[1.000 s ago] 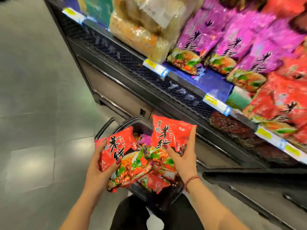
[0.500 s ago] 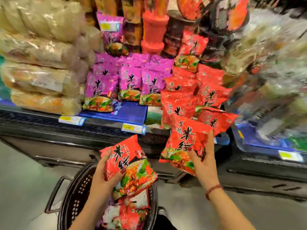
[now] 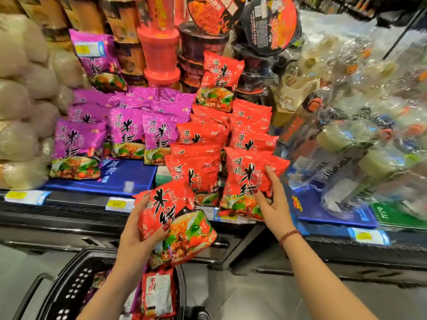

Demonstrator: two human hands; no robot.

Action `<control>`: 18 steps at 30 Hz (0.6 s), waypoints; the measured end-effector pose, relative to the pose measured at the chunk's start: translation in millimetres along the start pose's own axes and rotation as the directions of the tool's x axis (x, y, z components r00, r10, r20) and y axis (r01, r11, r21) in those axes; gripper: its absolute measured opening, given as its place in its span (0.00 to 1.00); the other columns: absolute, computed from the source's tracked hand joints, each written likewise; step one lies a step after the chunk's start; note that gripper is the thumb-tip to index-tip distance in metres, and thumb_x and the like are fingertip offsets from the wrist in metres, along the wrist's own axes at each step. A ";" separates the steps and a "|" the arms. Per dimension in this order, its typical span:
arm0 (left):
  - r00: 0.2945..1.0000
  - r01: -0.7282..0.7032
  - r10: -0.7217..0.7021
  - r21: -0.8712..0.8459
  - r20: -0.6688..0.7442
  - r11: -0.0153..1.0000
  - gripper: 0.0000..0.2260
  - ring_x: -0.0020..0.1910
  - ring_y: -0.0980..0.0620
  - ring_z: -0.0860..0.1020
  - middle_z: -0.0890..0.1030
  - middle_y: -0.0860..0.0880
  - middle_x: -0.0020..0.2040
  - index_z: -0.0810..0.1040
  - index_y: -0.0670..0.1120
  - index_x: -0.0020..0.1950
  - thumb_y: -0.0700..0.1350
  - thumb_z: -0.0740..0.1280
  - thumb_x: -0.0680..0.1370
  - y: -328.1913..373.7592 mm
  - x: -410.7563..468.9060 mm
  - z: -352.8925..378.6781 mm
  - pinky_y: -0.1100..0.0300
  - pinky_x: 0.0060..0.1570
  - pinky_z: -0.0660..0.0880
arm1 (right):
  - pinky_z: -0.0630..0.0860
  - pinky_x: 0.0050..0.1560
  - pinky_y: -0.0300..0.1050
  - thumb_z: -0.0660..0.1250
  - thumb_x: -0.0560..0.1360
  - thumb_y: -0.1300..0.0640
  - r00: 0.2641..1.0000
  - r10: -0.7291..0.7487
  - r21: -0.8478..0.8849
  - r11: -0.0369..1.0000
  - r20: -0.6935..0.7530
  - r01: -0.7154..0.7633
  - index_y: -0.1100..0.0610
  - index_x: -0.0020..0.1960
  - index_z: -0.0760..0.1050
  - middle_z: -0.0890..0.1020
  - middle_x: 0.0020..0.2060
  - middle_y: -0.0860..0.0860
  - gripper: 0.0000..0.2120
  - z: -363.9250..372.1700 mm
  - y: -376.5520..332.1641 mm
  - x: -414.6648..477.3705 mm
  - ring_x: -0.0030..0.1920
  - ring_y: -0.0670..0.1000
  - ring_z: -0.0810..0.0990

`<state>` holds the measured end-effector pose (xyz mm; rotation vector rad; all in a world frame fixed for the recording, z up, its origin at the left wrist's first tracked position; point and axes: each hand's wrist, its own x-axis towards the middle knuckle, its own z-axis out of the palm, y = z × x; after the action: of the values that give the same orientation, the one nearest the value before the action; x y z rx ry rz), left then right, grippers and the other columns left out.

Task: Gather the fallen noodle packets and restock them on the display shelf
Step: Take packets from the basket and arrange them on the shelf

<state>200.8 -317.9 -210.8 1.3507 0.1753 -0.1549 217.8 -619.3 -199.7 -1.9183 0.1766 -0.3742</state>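
Note:
My left hand point(image 3: 138, 236) grips a red noodle packet point(image 3: 178, 222) below the shelf edge, above the black basket point(image 3: 69, 289). My right hand point(image 3: 273, 204) holds a second red noodle packet point(image 3: 245, 179) against the front of the red packet stack point(image 3: 221, 132) on the display shelf point(image 3: 69, 211), thumb on its face and fingers behind its right edge. More packets point(image 3: 157, 294) lie in the basket. Purple noodle packets point(image 3: 124, 130) stand in rows left of the red ones.
Pale bagged noodles point(image 3: 20, 100) fill the shelf's left end. Cup and bowl noodles point(image 3: 208, 31) stack behind the packets. Clear-wrapped goods point(image 3: 360, 125) crowd the right side. Price tags point(image 3: 117, 204) line the shelf edge. Grey floor point(image 3: 254, 296) lies below.
The view swung from the basket up to the shelf. Both hands rose with their red packets; the right one has carried its packet up onto the front of the red stack.

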 end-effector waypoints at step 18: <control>0.999 -0.036 0.036 -0.009 -0.040 0.999 0.34 0.60 0.53 0.79 0.78 0.56 0.64 0.73 0.62 0.66 0.35 0.72 0.66 -3.5 12.0 28.0 0.54 0.50 0.81 | 0.57 0.72 0.44 0.70 0.74 0.46 0.980 -0.043 -0.375 0.920 0.194 0.114 0.30 0.73 0.46 0.46 0.77 0.54 0.40 10.1 45.2 25.1 0.76 0.45 0.52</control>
<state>212.8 -346.1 -210.8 1.3469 0.1849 -0.0969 247.2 -634.6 -240.7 -2.3424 0.0526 -0.2247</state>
